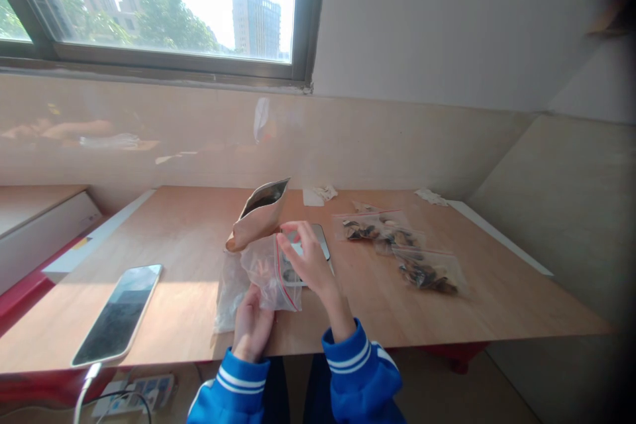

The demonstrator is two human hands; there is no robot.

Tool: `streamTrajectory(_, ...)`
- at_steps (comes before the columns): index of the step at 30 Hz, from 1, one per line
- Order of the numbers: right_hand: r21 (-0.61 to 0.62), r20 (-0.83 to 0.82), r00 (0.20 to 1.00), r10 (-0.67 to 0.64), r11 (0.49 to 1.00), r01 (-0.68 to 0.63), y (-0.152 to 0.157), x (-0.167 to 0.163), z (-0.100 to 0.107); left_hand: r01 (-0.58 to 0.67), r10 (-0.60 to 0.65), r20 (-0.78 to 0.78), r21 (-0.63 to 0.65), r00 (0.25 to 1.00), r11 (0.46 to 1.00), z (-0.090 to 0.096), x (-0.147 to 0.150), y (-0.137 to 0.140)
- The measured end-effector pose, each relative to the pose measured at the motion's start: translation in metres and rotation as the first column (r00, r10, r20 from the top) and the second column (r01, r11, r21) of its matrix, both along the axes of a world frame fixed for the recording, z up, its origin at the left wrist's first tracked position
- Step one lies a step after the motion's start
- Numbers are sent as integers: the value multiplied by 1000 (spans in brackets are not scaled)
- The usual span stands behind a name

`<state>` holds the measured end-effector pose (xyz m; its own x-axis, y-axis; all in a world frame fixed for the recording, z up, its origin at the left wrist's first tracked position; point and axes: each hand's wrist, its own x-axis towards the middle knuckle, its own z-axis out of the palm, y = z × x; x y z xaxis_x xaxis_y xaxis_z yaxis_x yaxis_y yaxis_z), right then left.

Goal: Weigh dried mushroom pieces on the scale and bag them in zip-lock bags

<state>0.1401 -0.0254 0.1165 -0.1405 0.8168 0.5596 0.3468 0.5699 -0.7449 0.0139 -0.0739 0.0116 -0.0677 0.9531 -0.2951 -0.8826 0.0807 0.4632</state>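
In the head view, my left hand [253, 324] grips a clear zip bag [263, 268] with a red seal line from below. The bag looks empty and tilts to the right. My right hand [311, 262] hovers beside the bag's sealed edge, its fingers curved and apart with nothing visible in them. Behind it lies a flat device with a silvery plate [320, 238], partly covered by the hand and bag; it looks like a small scale. More clear bags [227, 308] lie flat under my left hand. A brown paper pouch [261, 218] stands behind, its mouth gaping, with dark contents.
To the right lie several zip bags [430, 271] filled with dark dried pieces. A phone [119, 315] with a white cable [87, 391] rests at the left front. Crumpled tissue [325, 193] sits near the back wall, and another white scrap [431, 197] farther right.
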Motion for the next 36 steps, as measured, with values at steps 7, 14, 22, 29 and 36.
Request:
streamTrajectory(7,-212,-280,938,-205,966,148,-10,22,-26,54,-38,-206,71,978,996,12,7,-10)
streamTrajectory(14,-271,-430,848,-309,940,206,-23,40,-40,304,-254,-337,106,907,947,45,1,-24)
streamTrajectory(22,-221,-273,957,-97,975,35,-50,28,-54,97,-91,-839,-45,537,994,56,-2,-24)
streamTrajectory(29,-240,-285,956,-66,971,-5,-55,25,-50,-86,107,-883,76,457,993,62,-6,-28)
streamTrajectory(36,-588,-298,916,267,705,-397,-63,47,-57,-250,202,-830,79,520,965,68,-8,-31)
